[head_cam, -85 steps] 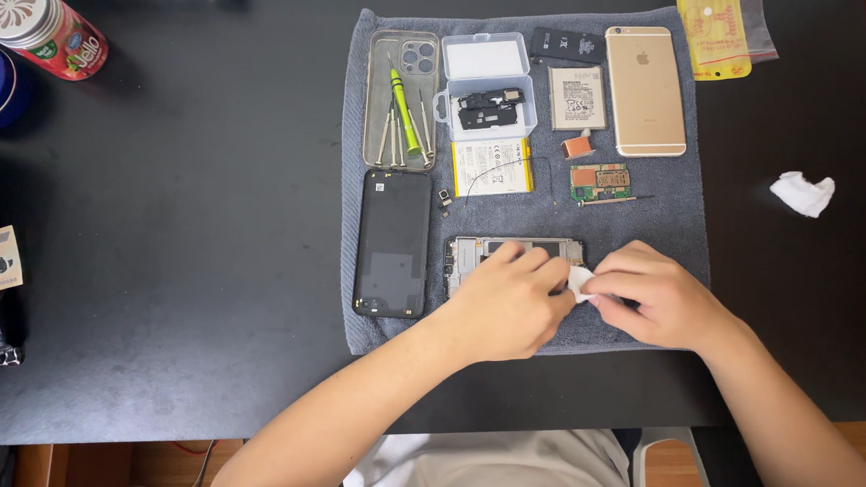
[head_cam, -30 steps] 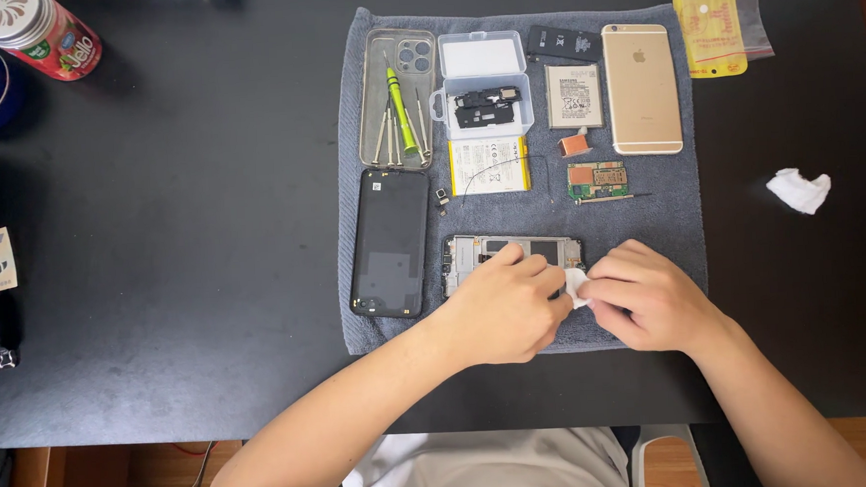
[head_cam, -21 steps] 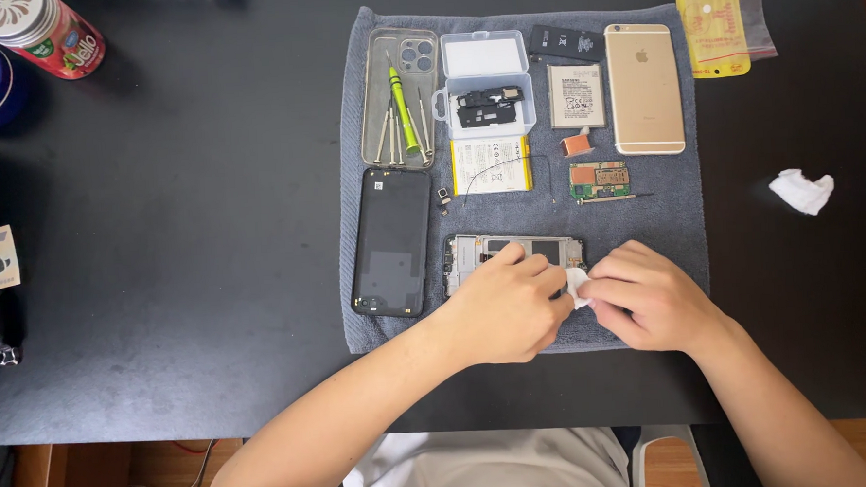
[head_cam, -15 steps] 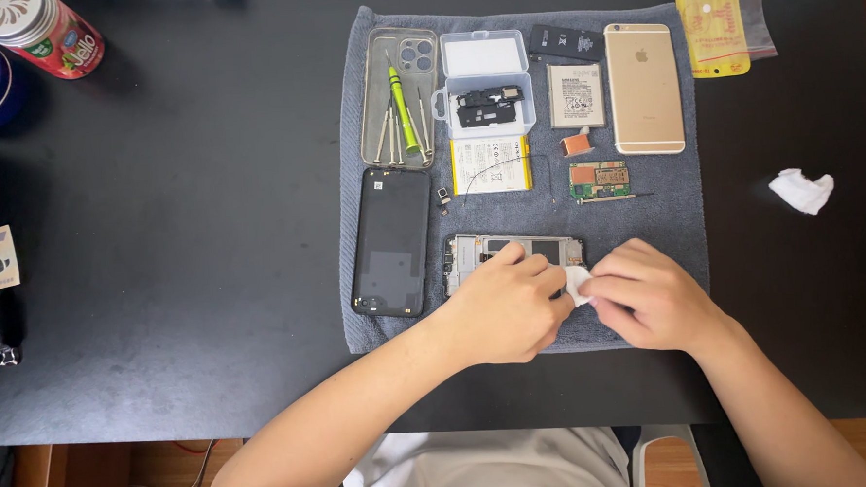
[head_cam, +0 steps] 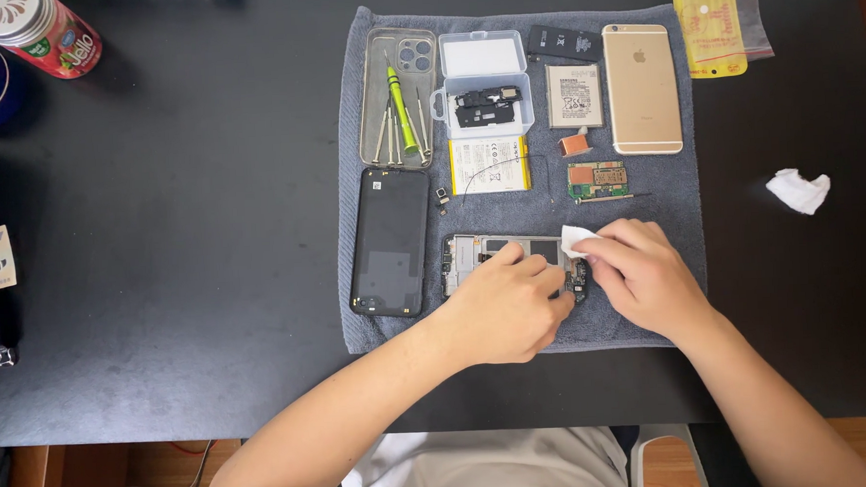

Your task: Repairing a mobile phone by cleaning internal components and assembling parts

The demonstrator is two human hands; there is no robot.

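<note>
Both hands meet over the opened phone frame (head_cam: pixel 477 256): left hand (head_cam: pixel 504 304) pressing it, right hand (head_cam: pixel 644 273) pinching a white wipe (head_cam: pixel 575 237).

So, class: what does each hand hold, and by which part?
The right hand pinches a small white wipe by its edge. The left hand presses down on the opened phone frame.

Both forearms come up from the near edge and meet just right of centre. The left hand (head_cam: pixel 507 304) lies palm down, knuckles up, fingers curled, with the fingertips pointing toward one o'clock and the forearm trailing off to seven o'clock. The right hand (head_cam: pixel 641 273) sits just beside it at three o'clock, nearly touching, its fingers pinched together and aimed toward ten o'clock, wrist bent, forearm running off to five o'clock. Both arms are bare to the elbow.
</note>
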